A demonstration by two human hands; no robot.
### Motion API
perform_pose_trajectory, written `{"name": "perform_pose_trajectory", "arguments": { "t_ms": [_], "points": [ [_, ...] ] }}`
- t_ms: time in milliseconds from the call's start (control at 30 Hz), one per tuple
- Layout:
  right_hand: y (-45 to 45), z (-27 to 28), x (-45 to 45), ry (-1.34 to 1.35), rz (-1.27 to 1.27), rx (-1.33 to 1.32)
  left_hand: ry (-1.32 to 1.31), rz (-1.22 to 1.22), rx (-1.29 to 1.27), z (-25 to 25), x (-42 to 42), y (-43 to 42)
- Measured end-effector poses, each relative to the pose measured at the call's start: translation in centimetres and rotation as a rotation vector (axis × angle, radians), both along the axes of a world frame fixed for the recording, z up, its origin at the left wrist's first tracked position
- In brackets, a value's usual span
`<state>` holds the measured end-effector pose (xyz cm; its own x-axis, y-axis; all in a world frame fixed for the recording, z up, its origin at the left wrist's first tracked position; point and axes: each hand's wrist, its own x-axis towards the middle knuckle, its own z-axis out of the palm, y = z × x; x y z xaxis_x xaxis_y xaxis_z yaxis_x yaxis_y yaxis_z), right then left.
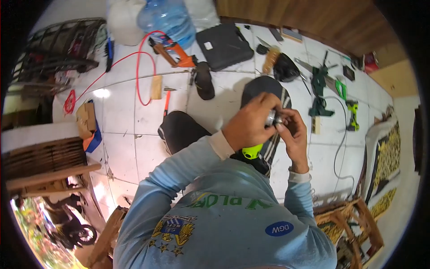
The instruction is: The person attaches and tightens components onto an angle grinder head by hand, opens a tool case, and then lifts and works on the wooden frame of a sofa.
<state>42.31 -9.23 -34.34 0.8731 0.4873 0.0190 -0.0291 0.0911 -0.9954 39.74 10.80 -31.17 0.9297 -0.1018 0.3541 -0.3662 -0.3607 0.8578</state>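
A lime-green power tool [253,151] with a silver metal head [270,118] lies between my thighs. My left hand [251,123] is wrapped round its head end, hiding most of the middle. My right hand [293,134] has thumb and fingers closed on a small metal piece [278,120] at the tip of that head. Both hands meet above my right knee. The exact kind of tool and of metal piece cannot be made out.
On the tiled floor lie a black case [225,47], an orange tool [181,54], a black sandal [204,80], a red hose [138,76] and a wood block [156,87]. To the right are dark green tools [319,83] and a lime-green drill [353,115].
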Motion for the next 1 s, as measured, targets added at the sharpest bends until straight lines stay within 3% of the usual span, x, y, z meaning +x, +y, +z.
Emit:
{"name": "perform_pose_trajectory", "arguments": {
  "t_ms": [200,300,367,467,500,600,733,1000],
  "points": [
    [1.5,-4.5,-0.7,0.049,0.036,0.037,-0.057,-0.039,-0.020,-0.2,-0.3,1.5],
    [0.3,-9.7,-1.5,0.378,0.169,0.142,-0.083,-0.016,0.013,-1.4,-0.5,2.1],
    [0.2,-12.1,-0.6,0.412,0.293,0.163,-0.028,-0.005,-0.026,-0.5,-0.6,2.9],
    [1.4,-9.1,-0.3,0.053,0.312,-0.076,0.006,0.011,-0.022,0.0,-1.1,3.6],
    [2.2,-8.2,-0.7,0.150,0.267,-0.127,0.012,0.022,-0.032,0.0,-1.2,3.9],
    [3.9,-3.5,-0.1,0.013,0.526,-0.486,0.013,0.030,-0.020,-0.2,-1.5,4.4],
    [4.8,-4.9,-0.3,0.144,0.597,-0.471,-0.026,0.081,-0.019,-0.4,-2.1,4.6],
    [6.2,-4.8,-1.2,0.105,0.559,-0.322,-0.045,0.156,-0.112,-0.8,-3.3,5.2]
  ]
}}
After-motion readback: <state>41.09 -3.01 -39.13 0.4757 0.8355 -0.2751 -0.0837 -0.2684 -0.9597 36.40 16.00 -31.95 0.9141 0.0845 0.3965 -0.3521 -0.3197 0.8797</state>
